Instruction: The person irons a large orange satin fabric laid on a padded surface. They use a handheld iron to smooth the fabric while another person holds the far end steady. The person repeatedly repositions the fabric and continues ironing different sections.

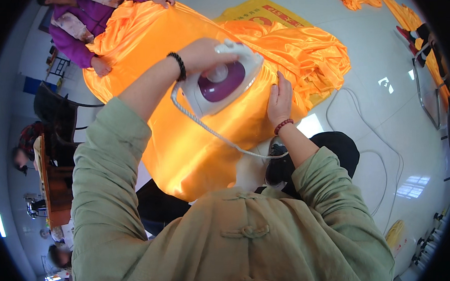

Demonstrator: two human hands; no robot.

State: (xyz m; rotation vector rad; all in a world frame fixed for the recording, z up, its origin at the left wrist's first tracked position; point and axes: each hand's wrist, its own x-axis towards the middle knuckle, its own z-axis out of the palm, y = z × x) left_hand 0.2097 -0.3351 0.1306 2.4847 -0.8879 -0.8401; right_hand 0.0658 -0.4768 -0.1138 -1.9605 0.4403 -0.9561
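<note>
My left hand (205, 55) is closed around the handle of a white and purple electric iron (222, 81). The iron is over a wide piece of shiny orange satin cloth (206, 141), its pointed end toward the upper right; its soleplate is hidden. From the iron's heel a braided white cord (213, 132) runs across the cloth toward my right wrist. My right hand (280, 101) rests on the satin near its right edge, right of the iron, thumb a little apart from the fingers. Bunched orange satin (304, 56) is heaped beyond that hand.
Across from me, a person in a purple sleeve (71, 45) holds the cloth's far end with both hands. A yellow printed bag (260, 10) lies under the heap. Grey cable (377, 132) loops over the tiled floor. A black chair (57, 111) and wooden table (57, 187) stand left.
</note>
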